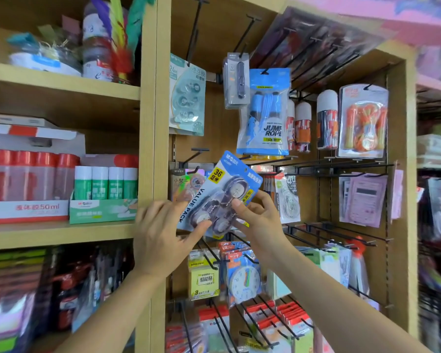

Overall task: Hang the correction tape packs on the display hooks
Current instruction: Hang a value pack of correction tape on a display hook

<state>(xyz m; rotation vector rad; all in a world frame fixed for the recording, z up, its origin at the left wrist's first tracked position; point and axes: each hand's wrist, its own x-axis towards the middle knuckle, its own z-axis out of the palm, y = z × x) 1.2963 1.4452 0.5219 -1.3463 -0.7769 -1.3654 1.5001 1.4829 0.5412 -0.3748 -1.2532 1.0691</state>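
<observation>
Correction tape pack [219, 192]: sitting tilted between both hands, top corner leaning up and away from the left hand, not yet hanging on any hook
Left hand [163, 230]: gripping the pack's lower edge, thumb pressing on the clear blister
Right hand [260, 217]: pinching the pack's far side, thumb lying across the blister
Empty hook [195, 155]: sticking out above the left hand's fingers, just beside the pack's top edge
Shiny card [189, 183]: hanging just beyond the left hand's fingertips, partly hidden by the pack
Jump rope bag [264, 110]: hanging above the right hand
Risk, missing the hook: the pack is tilting, so I judge its hang slot could be sliding past the hook tip, bending the card
Risk, knocking stock: pushing upward could be nudging the shiny card or the jump rope bag off their hooks
</observation>
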